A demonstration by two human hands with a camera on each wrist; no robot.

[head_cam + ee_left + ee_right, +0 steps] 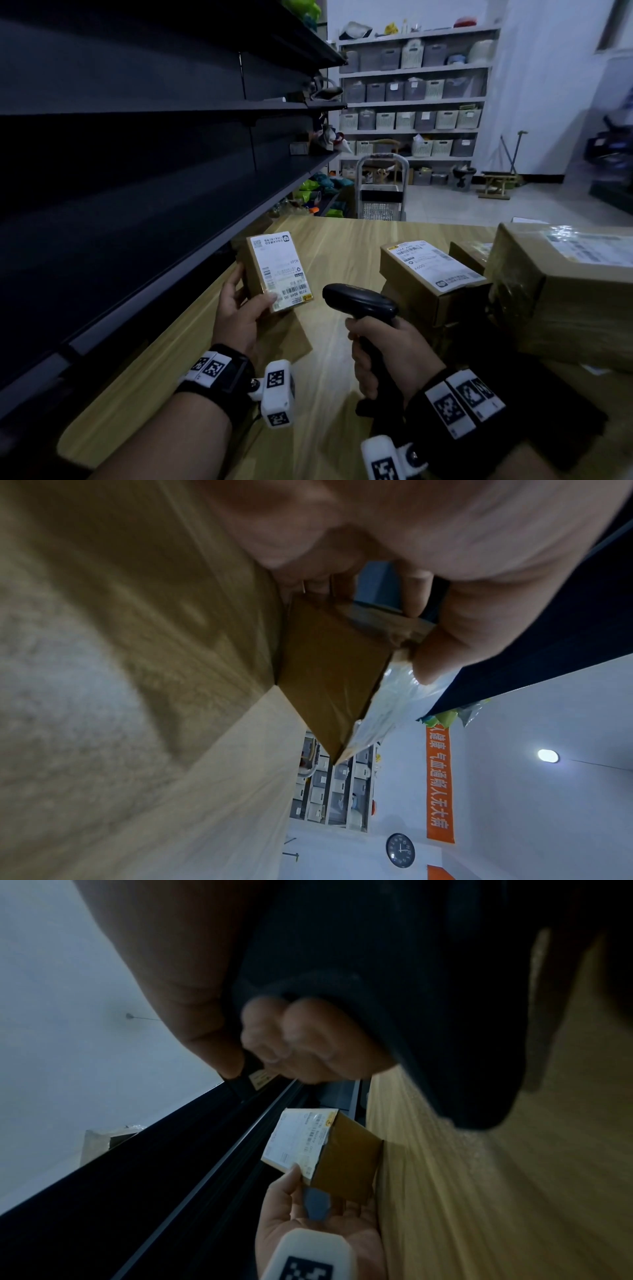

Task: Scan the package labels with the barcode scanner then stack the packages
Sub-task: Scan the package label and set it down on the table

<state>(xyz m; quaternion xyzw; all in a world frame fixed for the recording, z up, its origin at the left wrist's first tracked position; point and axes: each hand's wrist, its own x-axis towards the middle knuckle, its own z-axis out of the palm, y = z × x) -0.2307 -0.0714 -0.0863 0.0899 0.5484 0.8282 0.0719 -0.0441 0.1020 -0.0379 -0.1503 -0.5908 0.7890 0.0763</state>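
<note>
My left hand [245, 301] grips a small brown cardboard package [274, 270] by its near end, tilted so its white barcode label faces up and toward me, thumb on the label's corner. In the left wrist view the package [329, 674] shows its brown side, pinched between thumb and fingers. My right hand [383, 356] is wrapped round the handle of a black barcode scanner [359, 301], whose head sits just right of the label. The right wrist view shows the package [325, 1150] with its label beyond my curled fingers [301, 1037].
A wooden table [335, 246] lies below. Labelled cardboard packages [431, 277] are piled at the right, with a large taped box [561, 287] beside them. Dark shelving [137, 154] runs along the left. A trolley [380, 192] stands past the table's far edge.
</note>
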